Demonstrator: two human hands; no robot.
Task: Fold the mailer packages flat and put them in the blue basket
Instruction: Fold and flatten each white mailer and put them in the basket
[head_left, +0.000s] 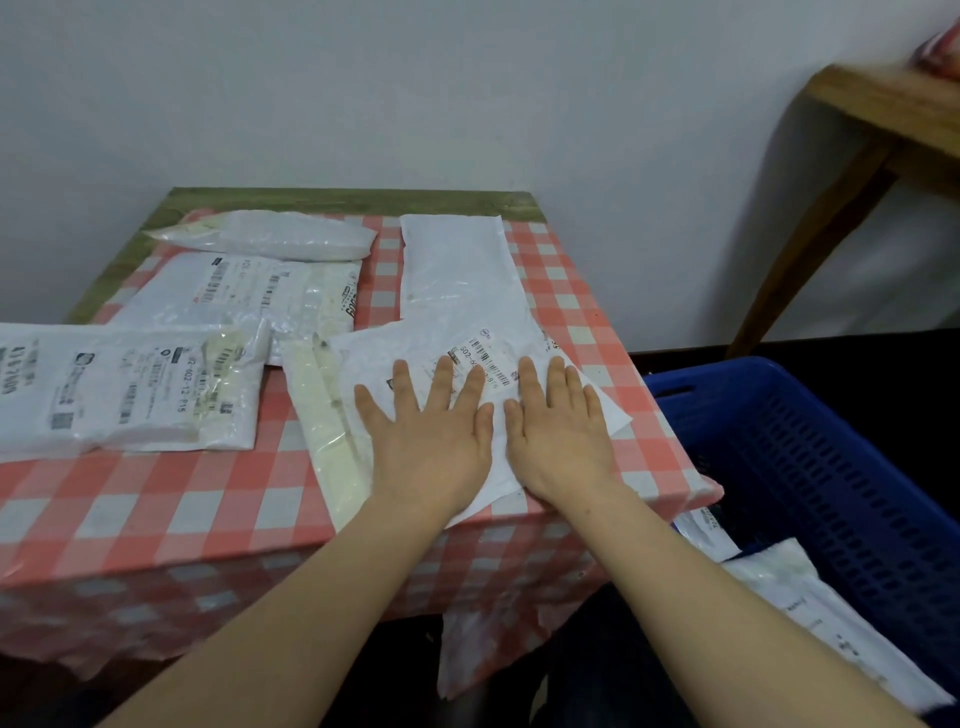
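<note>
Both of my hands lie flat, fingers straight and spread, side by side on the white mailer (478, 364) nearest me: my left hand (434, 426) presses its left half and my right hand (558, 421) its right half, thumbs almost touching, neither hand gripping anything. This mailer rests label up on the tabletop (156, 499), which is covered by a red-and-white checked cloth, and its near corner reaches the tabletop's front edge. A cream-coloured mailer (322, 415) lies just beside it on the left, partly tucked beneath it. A plain white mailer (457, 270) lies beyond my fingertips, toward the wall, its near end overlapped by the pressed one. Further left are three more packages: a labelled mailer (135, 395) at the left edge of the view, a second labelled mailer (234, 296) behind it, and a clear plastic bag (270, 234) at the back of the tabletop. The blue basket (831, 457) stands lower than the tabletop, on my right, with white mailers (810, 613) already lying inside it. A wooden table (883, 119) stands against the wall at upper right
</note>
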